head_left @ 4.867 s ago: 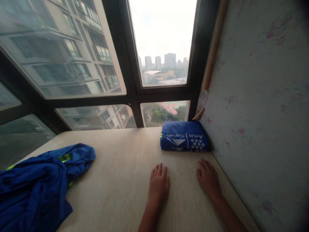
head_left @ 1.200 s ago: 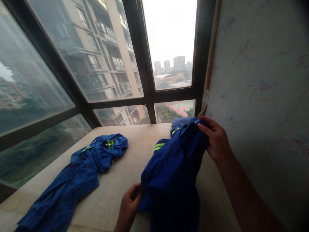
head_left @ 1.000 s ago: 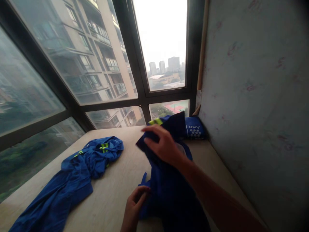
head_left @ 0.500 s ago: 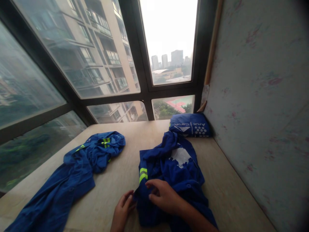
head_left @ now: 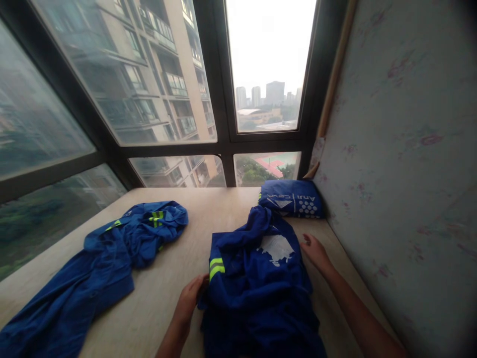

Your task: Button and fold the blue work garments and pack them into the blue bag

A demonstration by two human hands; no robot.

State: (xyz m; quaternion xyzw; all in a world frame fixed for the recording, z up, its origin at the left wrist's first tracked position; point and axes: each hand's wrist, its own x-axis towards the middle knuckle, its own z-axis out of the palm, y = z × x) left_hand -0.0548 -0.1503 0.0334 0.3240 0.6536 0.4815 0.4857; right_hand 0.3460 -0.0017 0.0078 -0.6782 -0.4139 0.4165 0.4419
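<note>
Hands [head_left: 190, 296] [head_left: 316, 252] loosely curved — grip unclear — either side of a rumpled blue cloth garment [head_left: 257, 294], ragged white patch [head_left: 276, 247].

Head-worn view, forward and down across the pale ledge [head_left: 161, 281]

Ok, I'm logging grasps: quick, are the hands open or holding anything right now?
Left hand: at the left edge of the garment between them; grip can't be told.
Right hand: by its right edge; grip can't be told.
</note>
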